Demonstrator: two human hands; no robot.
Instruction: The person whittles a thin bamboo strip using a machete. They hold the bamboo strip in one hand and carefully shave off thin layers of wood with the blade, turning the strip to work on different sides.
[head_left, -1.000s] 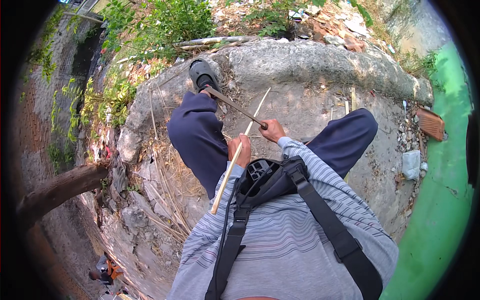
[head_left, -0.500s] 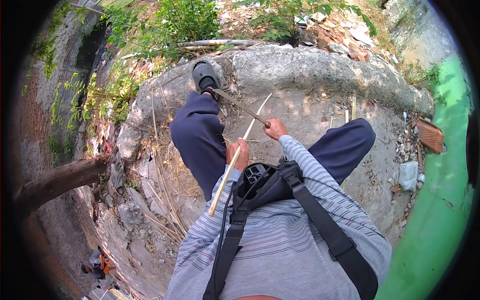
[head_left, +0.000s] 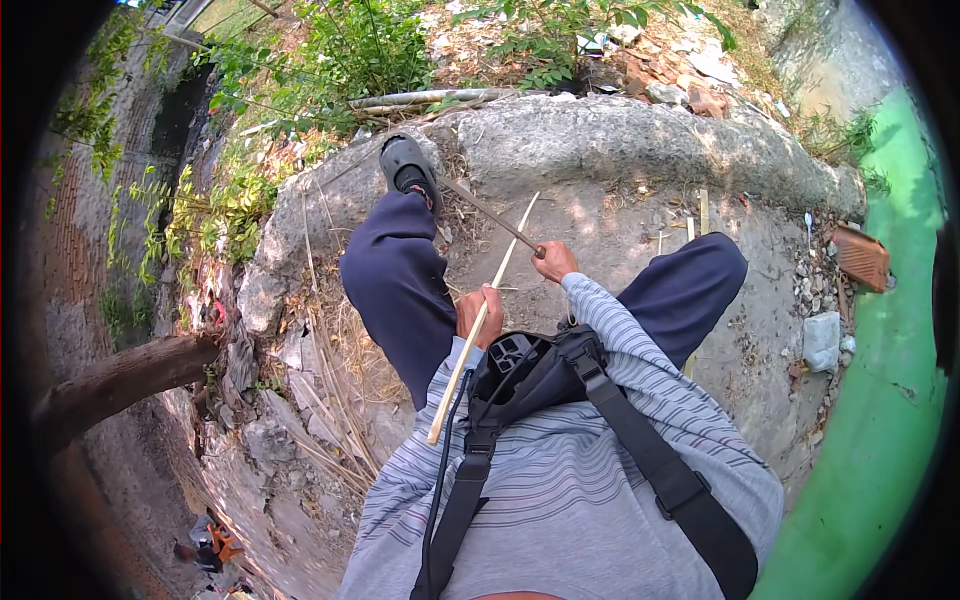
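My left hand (head_left: 479, 316) is wrapped around a long, pale strip that looks like split bamboo (head_left: 460, 380). Its thick end lies back over my left forearm, and its thin tip points up and away past my right hand. The handle of a long, dark knife (head_left: 485, 209) sits in my closed right hand (head_left: 555, 262). Its blade stretches up and left across the strip toward my shoe (head_left: 408, 165), seen almost edge-on. Whether blade and strip touch I cannot tell.
A rough stone kerb (head_left: 600, 135) curves across the far side. More strips and dry stalks (head_left: 335, 415) lie at left near a tree trunk (head_left: 135, 385). At right are a reddish-brown block (head_left: 861, 258), a whitish lump (head_left: 821, 342) and a green wall (head_left: 860, 450). A person crouches far lower left.
The knife blade has turned and now looks narrower. Both hands have shifted only slightly, with the strip's thick end a little lower and to the right. Both grips stay the same.
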